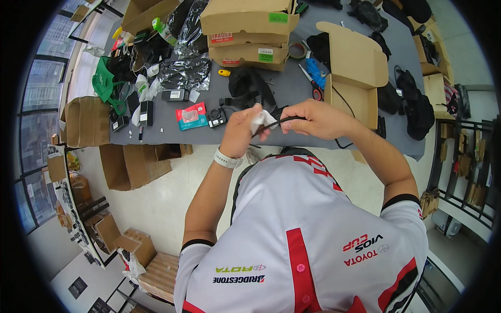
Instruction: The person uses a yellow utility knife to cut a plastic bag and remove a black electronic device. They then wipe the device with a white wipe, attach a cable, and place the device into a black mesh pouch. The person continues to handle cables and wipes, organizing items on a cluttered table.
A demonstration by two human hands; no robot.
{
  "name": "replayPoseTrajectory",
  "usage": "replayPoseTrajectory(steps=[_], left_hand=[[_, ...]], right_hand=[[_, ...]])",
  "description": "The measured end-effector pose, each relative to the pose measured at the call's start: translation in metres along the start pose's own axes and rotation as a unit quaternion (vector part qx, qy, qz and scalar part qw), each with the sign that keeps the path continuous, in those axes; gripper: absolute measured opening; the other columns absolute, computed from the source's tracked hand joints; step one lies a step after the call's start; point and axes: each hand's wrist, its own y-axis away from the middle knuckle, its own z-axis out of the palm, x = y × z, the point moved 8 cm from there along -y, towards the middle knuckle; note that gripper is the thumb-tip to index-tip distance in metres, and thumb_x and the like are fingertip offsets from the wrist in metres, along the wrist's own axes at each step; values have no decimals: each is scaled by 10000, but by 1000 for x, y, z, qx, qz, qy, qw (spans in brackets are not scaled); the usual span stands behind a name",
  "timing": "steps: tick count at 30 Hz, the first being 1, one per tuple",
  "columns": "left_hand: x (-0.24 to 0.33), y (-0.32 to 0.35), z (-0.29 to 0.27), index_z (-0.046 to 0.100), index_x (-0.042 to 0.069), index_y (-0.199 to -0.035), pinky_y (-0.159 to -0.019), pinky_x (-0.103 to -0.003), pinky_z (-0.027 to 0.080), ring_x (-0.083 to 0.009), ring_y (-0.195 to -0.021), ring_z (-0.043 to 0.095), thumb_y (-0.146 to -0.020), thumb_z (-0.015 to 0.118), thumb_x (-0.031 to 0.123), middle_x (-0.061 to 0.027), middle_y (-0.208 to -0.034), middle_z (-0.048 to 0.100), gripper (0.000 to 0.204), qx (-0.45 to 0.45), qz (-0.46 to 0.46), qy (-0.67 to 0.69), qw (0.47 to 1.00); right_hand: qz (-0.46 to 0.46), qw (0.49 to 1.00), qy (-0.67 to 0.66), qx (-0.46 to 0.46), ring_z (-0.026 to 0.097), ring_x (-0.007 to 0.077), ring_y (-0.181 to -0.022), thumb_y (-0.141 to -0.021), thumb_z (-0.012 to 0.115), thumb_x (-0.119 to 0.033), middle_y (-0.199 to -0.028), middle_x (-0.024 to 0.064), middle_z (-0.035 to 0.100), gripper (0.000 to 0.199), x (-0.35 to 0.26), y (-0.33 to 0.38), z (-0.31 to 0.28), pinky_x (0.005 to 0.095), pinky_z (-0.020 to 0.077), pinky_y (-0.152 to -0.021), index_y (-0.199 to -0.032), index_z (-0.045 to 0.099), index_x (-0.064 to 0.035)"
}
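Just beyond the table's front edge, my left hand is closed on a crumpled white wipe. A black cable runs across from the wipe into my right hand, whose fingers pinch it. Part of the cable hangs below my left fingers, and another stretch loops down near the open cardboard box. Left of my left hand lie a red and teal soft pack and a small black device. Black straps lie on the table behind my hands.
Stacked cardboard boxes stand at the back of the grey table. Red-handled scissors lie beside the open box. Clear plastic bags, a green bag and small black boxes crowd the left. Black pouches fill the right end.
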Motion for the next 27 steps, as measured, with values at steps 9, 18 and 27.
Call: replayPoseTrajectory(steps=[9,18,27], left_hand=[[8,-10,-6,695,21,-1178,-887,-414,545,-215,-943,666,-1131,509,381,-100,-1046,715,408,-32,77,245,966],[13,-12,11,724,50,-1177,-946,-434,536,-264,-961,670,-1133,480,413,-110,-1077,721,440,-37,97,209,972],[52,24,66,683,7,-1247,-685,-380,521,-352,-796,658,-963,674,1,-155,-945,657,284,108,384,-385,832]], right_hand=[[-85,992,-14,94,577,206,-718,-1118,508,-299,-791,63,652,322,-5,20,-8,346,456,-690,-1060,701,-48],[-81,989,-32,121,472,159,-635,-1116,500,-305,-688,50,521,340,-3,27,-10,341,381,-606,-1031,704,-47],[-64,969,-162,175,398,102,-655,-1136,476,-318,-704,-14,460,360,18,20,-10,286,342,-605,-956,636,-49]])
